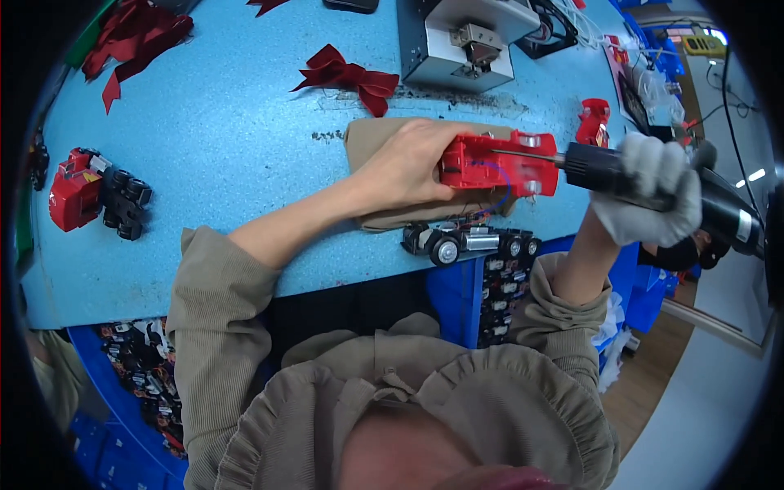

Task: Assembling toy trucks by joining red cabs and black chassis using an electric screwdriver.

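Observation:
My bare left hand point(410, 163) is closed round one end of a red toy truck body point(535, 173), held hollow side up over a folded tan cloth point(371, 135). In my right hand point(649, 192), which wears a pale glove, is a black electric screwdriver point(600, 167). Its thin bit reaches into the hollow of the red body; the tip's exact contact is hard to make out. A blue wire point(508, 184) runs from the body toward a black wheeled truck chassis point(474, 241) lying at the table's near edge.
An assembled red toy truck point(82, 192) stands at the left of the blue table point(229, 106). Dark red bows point(347, 77) and a metal machine point(469, 49) are at the back. Another red body point(594, 121) lies right. Blue bins point(139, 384) of small parts sit below the edge.

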Tool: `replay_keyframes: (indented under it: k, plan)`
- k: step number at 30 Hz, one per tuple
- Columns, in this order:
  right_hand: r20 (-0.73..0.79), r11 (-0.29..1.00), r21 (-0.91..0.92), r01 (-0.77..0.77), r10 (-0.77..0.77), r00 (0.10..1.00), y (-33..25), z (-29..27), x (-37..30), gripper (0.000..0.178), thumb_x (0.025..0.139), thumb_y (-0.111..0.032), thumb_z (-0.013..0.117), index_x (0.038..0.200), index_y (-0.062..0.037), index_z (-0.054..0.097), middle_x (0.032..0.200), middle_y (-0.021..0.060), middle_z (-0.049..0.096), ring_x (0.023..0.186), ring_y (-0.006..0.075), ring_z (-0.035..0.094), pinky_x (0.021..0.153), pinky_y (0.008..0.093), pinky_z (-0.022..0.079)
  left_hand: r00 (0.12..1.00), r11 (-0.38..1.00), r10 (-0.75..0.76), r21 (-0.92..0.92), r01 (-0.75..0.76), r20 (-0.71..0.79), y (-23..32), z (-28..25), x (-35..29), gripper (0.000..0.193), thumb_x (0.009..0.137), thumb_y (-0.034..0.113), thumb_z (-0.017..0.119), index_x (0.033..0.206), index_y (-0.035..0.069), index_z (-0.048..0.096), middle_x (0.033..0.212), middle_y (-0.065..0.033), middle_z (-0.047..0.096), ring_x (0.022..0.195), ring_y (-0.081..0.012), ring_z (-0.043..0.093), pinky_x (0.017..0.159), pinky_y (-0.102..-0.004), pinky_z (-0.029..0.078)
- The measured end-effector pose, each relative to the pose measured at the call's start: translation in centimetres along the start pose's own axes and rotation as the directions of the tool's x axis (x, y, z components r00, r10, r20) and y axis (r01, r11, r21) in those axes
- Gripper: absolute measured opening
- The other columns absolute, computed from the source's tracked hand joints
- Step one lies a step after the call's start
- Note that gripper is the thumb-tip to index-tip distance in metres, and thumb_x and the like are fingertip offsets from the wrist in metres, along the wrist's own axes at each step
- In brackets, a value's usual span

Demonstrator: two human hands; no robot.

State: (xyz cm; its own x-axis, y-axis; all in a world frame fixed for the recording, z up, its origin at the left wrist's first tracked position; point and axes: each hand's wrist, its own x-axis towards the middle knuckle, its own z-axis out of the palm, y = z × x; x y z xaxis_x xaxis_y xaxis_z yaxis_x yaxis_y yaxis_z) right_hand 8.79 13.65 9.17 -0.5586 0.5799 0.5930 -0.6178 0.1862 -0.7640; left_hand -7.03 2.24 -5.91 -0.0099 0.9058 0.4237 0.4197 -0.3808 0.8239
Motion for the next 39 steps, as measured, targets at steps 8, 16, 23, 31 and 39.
replay_keyframes:
  k: [8, 16, 23, 31, 39]
  plan:
    - [-0.317, 0.960, -0.277, -0.040, -0.052, 0.947, 4.1, 0.7, -3.1, 0.023, 0.085, -0.025, 0.047, 0.067, -0.0115, 0.043, 0.060, -0.0014, 0.037, 0.051, 0.0114, 0.042, 0.055, 0.0278, 0.036, 0.997, 0.998, 0.055, 0.024, -0.054, -0.045, -0.2, 0.4, -0.4, 0.065, 0.060, 0.014, 0.074, 0.118, 0.004, 0.046, 0.104, -0.0156, 0.057, 0.102, -0.0326, 0.053, 0.094, -0.0408, 0.038]
    - [-0.241, 0.970, -0.244, -0.019, -0.041, 0.970, 4.9, 0.8, -2.9, 0.011, 0.086, -0.014, 0.049, 0.094, -0.0086, 0.045, 0.063, 0.0009, 0.042, 0.050, 0.0137, 0.043, 0.051, 0.0313, 0.040, 1.000, 1.000, 0.007, 0.007, -0.007, -0.001, -0.4, 0.5, -0.5, 0.065, 0.061, 0.016, 0.073, 0.119, 0.005, 0.046, 0.112, -0.0153, 0.054, 0.108, -0.0331, 0.049, 0.094, -0.0402, 0.038]
    - [0.009, 0.928, -0.369, 0.041, -0.041, 0.999, 5.9, 1.9, -2.1, 0.022, 0.086, -0.001, 0.047, 0.106, -0.0103, 0.043, 0.063, 0.0025, 0.043, 0.050, 0.0145, 0.047, 0.049, 0.0330, 0.044, 1.000, 1.000, -0.020, -0.020, 0.019, -0.017, -0.1, 0.3, -0.6, 0.064, 0.061, 0.015, 0.073, 0.119, 0.006, 0.046, 0.110, -0.0154, 0.054, 0.106, -0.0330, 0.050, 0.093, -0.0397, 0.039]
    - [-0.099, 0.911, -0.410, 0.031, -0.078, 0.992, 6.7, 3.9, -2.1, 0.020, 0.084, 0.002, 0.051, 0.102, -0.0066, 0.047, 0.062, 0.0052, 0.051, 0.046, 0.0146, 0.050, 0.046, 0.0319, 0.046, 0.999, 0.999, -0.044, -0.029, 0.044, 0.002, 0.4, 0.0, -0.2, 0.064, 0.061, 0.014, 0.073, 0.119, 0.006, 0.046, 0.106, -0.0147, 0.056, 0.102, -0.0304, 0.053, 0.088, -0.0378, 0.042]
    - [0.059, 0.533, -0.804, 0.262, -0.367, 0.928, 3.9, -0.3, -0.8, 0.019, 0.080, 0.004, 0.055, 0.097, -0.0027, 0.050, 0.060, 0.0052, 0.057, 0.049, 0.0140, 0.056, 0.046, 0.0282, 0.047, 0.999, 1.000, 0.010, 0.009, -0.010, -0.054, 0.2, 0.4, -0.3, 0.061, 0.061, 0.016, 0.072, 0.116, 0.005, 0.046, 0.097, -0.0180, 0.058, 0.095, -0.0339, 0.055, 0.084, -0.0397, 0.043]
